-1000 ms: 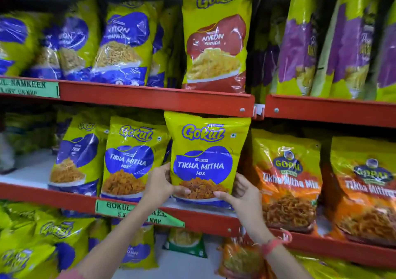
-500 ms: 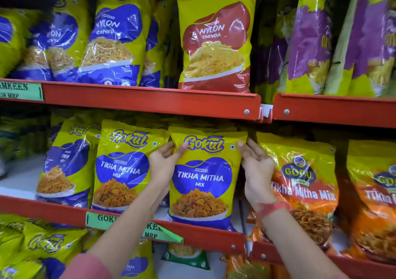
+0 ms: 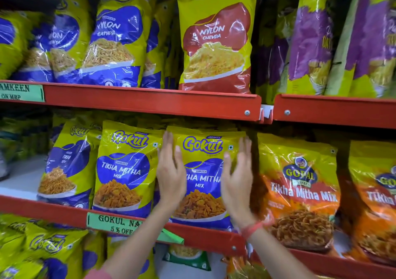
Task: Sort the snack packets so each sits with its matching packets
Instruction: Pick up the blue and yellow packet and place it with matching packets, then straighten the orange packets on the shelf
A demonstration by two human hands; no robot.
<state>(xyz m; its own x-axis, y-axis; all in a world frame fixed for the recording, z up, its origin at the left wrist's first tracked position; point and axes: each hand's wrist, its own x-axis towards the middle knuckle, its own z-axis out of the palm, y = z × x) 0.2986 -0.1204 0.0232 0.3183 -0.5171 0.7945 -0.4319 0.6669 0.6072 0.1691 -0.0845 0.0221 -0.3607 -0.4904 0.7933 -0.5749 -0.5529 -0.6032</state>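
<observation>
Both hands slid up; packet (image 3: pixel 203 178) upright on shelf (image 3: pixel 214 239).

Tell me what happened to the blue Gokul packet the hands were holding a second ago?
The Gokul Tikha Mitha Mix packet went from being held out by its bottom to standing on the middle shelf, beside its matching packet. The left hand and right hand slid up its sides and opened flat, no grip now. The Nylon Chevda packet and orange Gopal packets stayed put.
</observation>
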